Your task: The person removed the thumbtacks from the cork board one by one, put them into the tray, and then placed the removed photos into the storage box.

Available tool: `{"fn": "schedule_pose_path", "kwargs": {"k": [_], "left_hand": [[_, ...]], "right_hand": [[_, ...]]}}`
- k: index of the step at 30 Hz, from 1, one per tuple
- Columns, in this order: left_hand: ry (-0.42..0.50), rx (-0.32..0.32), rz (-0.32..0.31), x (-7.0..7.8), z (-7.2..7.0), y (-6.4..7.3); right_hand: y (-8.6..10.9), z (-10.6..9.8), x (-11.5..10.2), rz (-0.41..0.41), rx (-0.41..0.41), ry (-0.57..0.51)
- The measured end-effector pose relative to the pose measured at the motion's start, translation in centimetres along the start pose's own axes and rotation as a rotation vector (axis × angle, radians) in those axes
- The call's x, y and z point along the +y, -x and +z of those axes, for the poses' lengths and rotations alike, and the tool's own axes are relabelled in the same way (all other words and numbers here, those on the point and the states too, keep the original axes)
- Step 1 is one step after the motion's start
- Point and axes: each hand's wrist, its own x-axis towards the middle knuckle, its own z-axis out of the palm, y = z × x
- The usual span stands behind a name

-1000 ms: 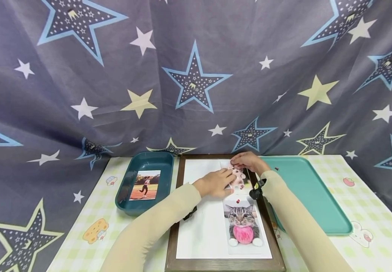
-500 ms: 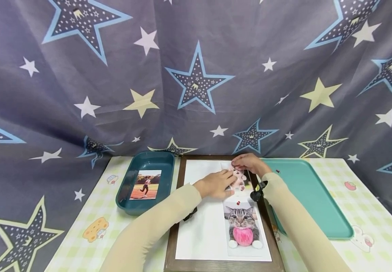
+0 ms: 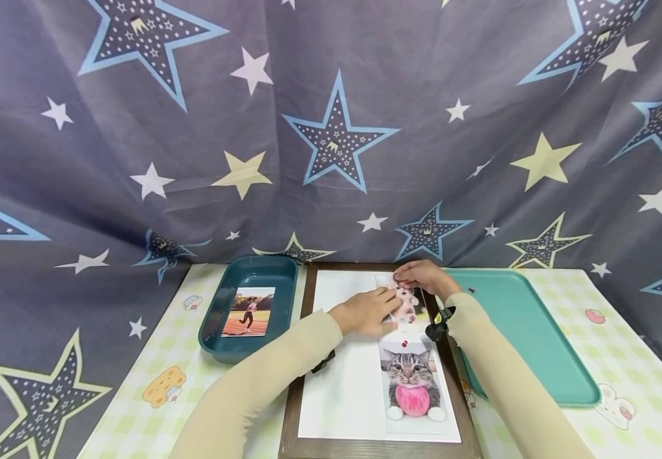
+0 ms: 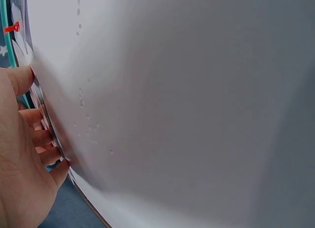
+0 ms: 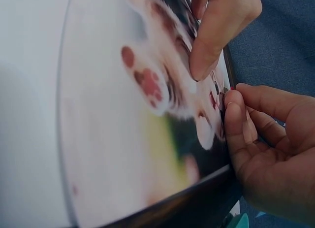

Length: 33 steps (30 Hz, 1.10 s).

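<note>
A photo of a pink-pawed kitten [image 3: 405,313] lies on a framed white board [image 3: 337,395], near its top right corner. My left hand [image 3: 364,312] rests on this photo, fingers extended and pressing its left side. At the photo's top edge my right hand [image 3: 423,277] pinches a red push pin [image 5: 232,88], mostly hidden between thumb and fingertips in the right wrist view. Below lies a photo of a tabby cat [image 3: 412,386] with a pink ball, a red push pin [image 3: 404,343] at its top. The left wrist view shows mostly white board beside my left hand [image 4: 24,149].
Left of the board stands a dark teal tray [image 3: 210,331] holding a photo of a runner [image 3: 249,312]. A light green tray [image 3: 526,338] sits at the right, with a small red pin [image 3: 471,290] near its far left corner. A starry curtain [image 3: 331,210] hangs behind.
The view has shifted slightly. Both hands stay in place on the kitten photo, with the right fingertips still at its top edge.
</note>
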Motion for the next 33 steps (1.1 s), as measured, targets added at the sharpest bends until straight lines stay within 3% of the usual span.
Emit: {"fn": "schedule_pose_path", "kwargs": {"k": [7,13,22,33], "left_hand": [[-0.019,0.015,0.012,-0.2,0.1,-0.4],[0.0,-0.023,0.002,0.0,0.2,-0.3],[-0.007,-0.029,0.012,0.4,0.4,-0.1],[-0.014,-0.027,-0.019,0.2,-0.1,-0.1]], "right_hand": [[-0.2,-0.4,0.3,-0.014,0.0,-0.013],[-0.1,-0.3,0.7,-0.023,-0.026,-0.03],[0.3,-0.2,1.2,-0.01,-0.021,-0.031],[0.0,-0.3,0.6,-0.037,-0.017,-0.04]]}}
